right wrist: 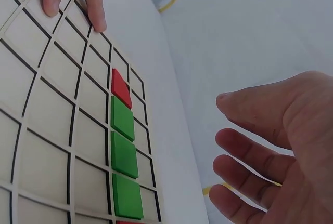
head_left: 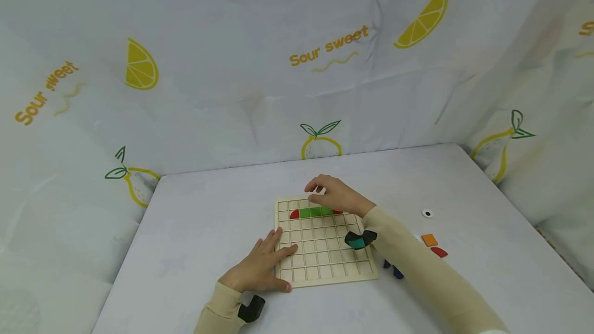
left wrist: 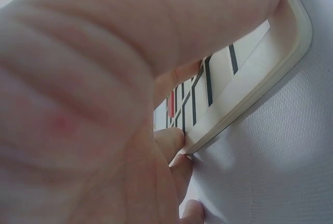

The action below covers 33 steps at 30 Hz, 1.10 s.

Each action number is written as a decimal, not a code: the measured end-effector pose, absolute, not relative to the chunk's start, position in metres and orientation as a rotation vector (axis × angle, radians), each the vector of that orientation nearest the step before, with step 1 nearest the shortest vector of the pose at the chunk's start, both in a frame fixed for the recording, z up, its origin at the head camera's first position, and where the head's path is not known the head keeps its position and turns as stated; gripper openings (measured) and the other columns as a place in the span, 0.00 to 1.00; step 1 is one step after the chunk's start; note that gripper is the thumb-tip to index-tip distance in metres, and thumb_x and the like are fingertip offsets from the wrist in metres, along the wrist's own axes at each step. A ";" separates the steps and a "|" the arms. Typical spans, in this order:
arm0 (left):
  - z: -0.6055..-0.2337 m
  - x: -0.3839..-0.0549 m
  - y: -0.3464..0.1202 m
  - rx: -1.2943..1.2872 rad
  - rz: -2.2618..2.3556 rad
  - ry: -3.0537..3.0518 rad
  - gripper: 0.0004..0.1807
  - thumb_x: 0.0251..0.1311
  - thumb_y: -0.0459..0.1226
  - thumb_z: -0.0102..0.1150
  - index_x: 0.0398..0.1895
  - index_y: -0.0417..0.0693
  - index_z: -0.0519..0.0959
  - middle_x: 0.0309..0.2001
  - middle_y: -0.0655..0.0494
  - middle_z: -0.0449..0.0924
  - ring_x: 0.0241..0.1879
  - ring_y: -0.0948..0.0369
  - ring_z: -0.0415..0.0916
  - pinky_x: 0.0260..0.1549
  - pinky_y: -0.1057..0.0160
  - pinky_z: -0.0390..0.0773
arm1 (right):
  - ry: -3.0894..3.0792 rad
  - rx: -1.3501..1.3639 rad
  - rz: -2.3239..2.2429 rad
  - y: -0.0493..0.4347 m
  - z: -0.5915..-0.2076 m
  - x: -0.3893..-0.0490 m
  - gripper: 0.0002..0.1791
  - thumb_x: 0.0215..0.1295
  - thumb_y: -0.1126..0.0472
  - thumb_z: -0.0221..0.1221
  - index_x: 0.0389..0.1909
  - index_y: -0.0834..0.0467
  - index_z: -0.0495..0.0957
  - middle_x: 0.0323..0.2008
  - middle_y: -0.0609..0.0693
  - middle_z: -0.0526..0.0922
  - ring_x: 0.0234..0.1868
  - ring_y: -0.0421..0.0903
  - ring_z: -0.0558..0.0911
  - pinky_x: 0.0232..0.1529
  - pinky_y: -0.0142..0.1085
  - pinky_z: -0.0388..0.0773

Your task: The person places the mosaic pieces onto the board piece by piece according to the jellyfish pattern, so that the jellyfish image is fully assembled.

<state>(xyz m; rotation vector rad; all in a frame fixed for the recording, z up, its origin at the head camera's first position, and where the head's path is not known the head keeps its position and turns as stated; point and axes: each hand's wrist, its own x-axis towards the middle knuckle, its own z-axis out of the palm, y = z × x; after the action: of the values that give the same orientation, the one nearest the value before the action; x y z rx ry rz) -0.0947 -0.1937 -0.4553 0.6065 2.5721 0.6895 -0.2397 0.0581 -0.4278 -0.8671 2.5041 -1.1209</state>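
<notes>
A square wooden grid board [head_left: 325, 251] lies flat on the table. Along one row near its far side sit several green square tiles [right wrist: 124, 154], with a red rounded tile [head_left: 294, 214] at the left end and another red tile [head_left: 337, 212] at the right. My left hand [head_left: 263, 266] rests on the board's left edge, fingers spread, thumb at the near left corner. Over the far edge hovers my right hand [head_left: 337, 195], fingers loosely bent and holding nothing; the right wrist view shows its thumb and fingertips apart.
Right of the board lie an orange square tile [head_left: 429, 240], a red rounded tile [head_left: 439, 252] and a white disc with a black dot [head_left: 427, 213]. Dark blue pieces [head_left: 397, 272] lie partly hidden beside my right forearm. A lemon-print cloth [head_left: 223, 117] hangs behind the table.
</notes>
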 end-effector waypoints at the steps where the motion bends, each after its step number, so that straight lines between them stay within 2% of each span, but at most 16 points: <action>1: -0.456 -0.095 -0.194 0.603 0.684 2.575 0.48 0.49 0.50 0.77 0.75 0.53 0.68 0.82 0.36 0.40 0.82 0.40 0.38 0.78 0.34 0.45 | 2.504 -0.868 -1.119 0.061 -0.427 -0.239 0.17 0.73 0.57 0.59 0.57 0.61 0.78 0.54 0.54 0.81 0.53 0.50 0.77 0.54 0.44 0.78; 12: -0.456 -0.096 -0.192 0.593 0.681 2.576 0.48 0.49 0.49 0.77 0.75 0.53 0.68 0.82 0.37 0.39 0.82 0.41 0.37 0.78 0.35 0.44 | 2.538 -0.797 -1.072 0.103 -0.420 -0.230 0.17 0.74 0.56 0.58 0.58 0.60 0.79 0.52 0.52 0.83 0.51 0.48 0.78 0.48 0.39 0.80; 22: -0.457 -0.094 -0.192 0.590 0.696 2.569 0.48 0.49 0.48 0.77 0.75 0.53 0.67 0.82 0.37 0.38 0.82 0.42 0.37 0.78 0.35 0.44 | 2.628 -0.768 -1.015 0.141 -0.419 -0.223 0.16 0.74 0.57 0.58 0.57 0.58 0.80 0.54 0.56 0.83 0.53 0.49 0.78 0.52 0.44 0.79; 33: -0.460 -0.095 -0.193 0.600 0.727 2.560 0.49 0.49 0.49 0.77 0.75 0.53 0.67 0.82 0.37 0.37 0.82 0.41 0.36 0.78 0.34 0.43 | 2.734 -0.581 -0.970 0.184 -0.417 -0.208 0.18 0.72 0.56 0.60 0.58 0.59 0.80 0.52 0.54 0.82 0.50 0.50 0.77 0.44 0.35 0.80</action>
<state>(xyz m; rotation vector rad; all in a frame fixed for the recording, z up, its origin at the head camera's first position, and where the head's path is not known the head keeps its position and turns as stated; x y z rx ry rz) -0.0949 -0.1932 -0.4600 0.6003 2.5595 0.7267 -0.2084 0.1840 -0.4172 -0.5815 2.7336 -0.9702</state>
